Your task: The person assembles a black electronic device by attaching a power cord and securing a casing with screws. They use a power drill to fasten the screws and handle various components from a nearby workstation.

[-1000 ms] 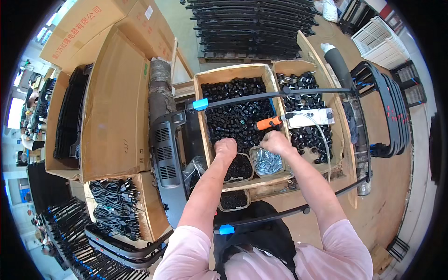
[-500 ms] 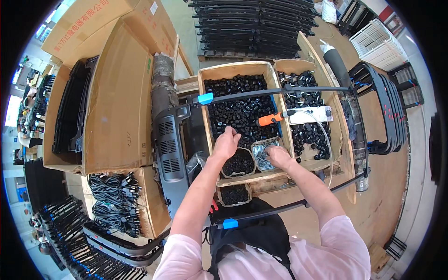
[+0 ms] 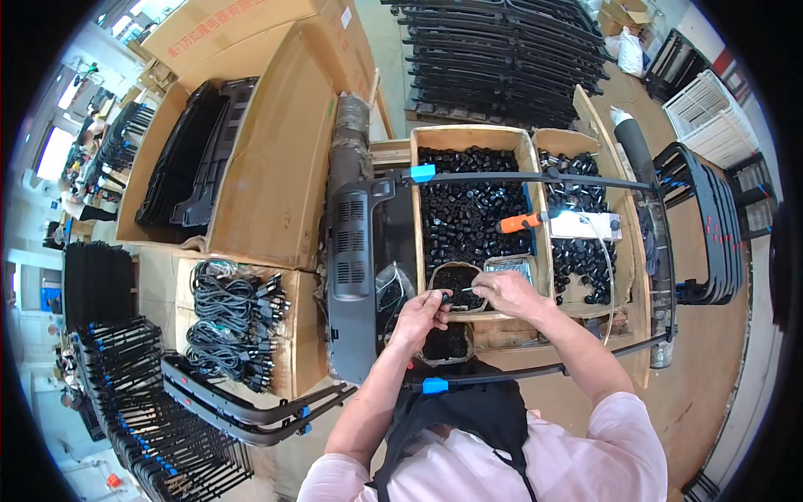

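Note:
My left hand (image 3: 424, 318) is closed in a pinch on a small black part (image 3: 446, 295), mostly covered by the fingertips. Close by, my right hand (image 3: 508, 294) pinches a thin silver screw (image 3: 466, 290) that points toward the left hand. Both hands are above a small container of tiny black pieces (image 3: 457, 278). Partly behind the right hand is a container of silver screws (image 3: 512, 266). Around them lies a black frame (image 3: 493, 177) with blue clips, joined at its left to a vented dark panel (image 3: 350, 243).
A wooden bin of black parts (image 3: 473, 205) stands ahead, with an orange power screwdriver (image 3: 520, 222) over its right side. Another divided bin (image 3: 583, 268) is beyond that. Bundled black cables (image 3: 230, 314) and a large cardboard box (image 3: 268, 159) are at left; stacked black frames (image 3: 502, 58) are behind.
My left hand has drawn back from the large bin with a small black part. My right hand has left the screw container with a screw, bringing both hands together. The view has shifted.

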Tool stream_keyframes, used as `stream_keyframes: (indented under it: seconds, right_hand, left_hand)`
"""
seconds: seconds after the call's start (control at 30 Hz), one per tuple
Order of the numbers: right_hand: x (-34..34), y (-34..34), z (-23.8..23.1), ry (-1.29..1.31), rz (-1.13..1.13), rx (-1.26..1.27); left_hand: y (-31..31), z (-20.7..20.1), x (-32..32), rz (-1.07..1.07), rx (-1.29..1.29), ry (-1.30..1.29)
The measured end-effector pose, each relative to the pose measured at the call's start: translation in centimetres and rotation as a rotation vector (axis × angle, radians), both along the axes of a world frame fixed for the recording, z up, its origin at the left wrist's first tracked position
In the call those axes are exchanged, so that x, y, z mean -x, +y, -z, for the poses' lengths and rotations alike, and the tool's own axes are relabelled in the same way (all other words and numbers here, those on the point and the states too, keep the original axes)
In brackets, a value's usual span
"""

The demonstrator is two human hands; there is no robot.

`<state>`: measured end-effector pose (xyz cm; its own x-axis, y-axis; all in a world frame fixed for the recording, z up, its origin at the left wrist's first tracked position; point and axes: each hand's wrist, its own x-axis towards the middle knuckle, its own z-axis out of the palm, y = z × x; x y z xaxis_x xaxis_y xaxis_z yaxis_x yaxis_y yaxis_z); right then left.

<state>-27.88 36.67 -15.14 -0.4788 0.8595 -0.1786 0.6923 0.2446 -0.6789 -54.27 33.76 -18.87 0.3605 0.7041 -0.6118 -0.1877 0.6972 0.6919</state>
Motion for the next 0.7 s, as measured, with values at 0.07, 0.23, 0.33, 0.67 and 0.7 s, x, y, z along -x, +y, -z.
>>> stream_keyframes:
  seconds: [0.07, 0.23, 0.33, 0.67, 0.7]
  right_hand:
    - [1.4, 0.1, -1.5, 0.056, -0.082, -0.073]
    - [3.5, -0.5, -3.0, 0.052, -0.187, -0.148]
    - [4.1, -0.7, -3.8, 0.019, -0.231, -0.153]
    - [9.2, -3.5, -5.1, -0.114, -0.277, -0.299]
    - [9.6, -3.8, -4.6, -0.115, -0.257, -0.337]
  left_hand:
    - [-0.8, -0.2, 0.4, -0.019, -0.004, -0.029]
    - [-2.0, -0.5, 1.8, 0.016, -0.052, -0.075]
    - [-2.5, -0.8, 2.5, 0.046, -0.058, -0.049]
    - [-4.9, -1.7, 4.2, -0.153, 0.070, -0.138]
    - [-5.2, -2.0, 4.4, -0.185, 0.089, -0.146]
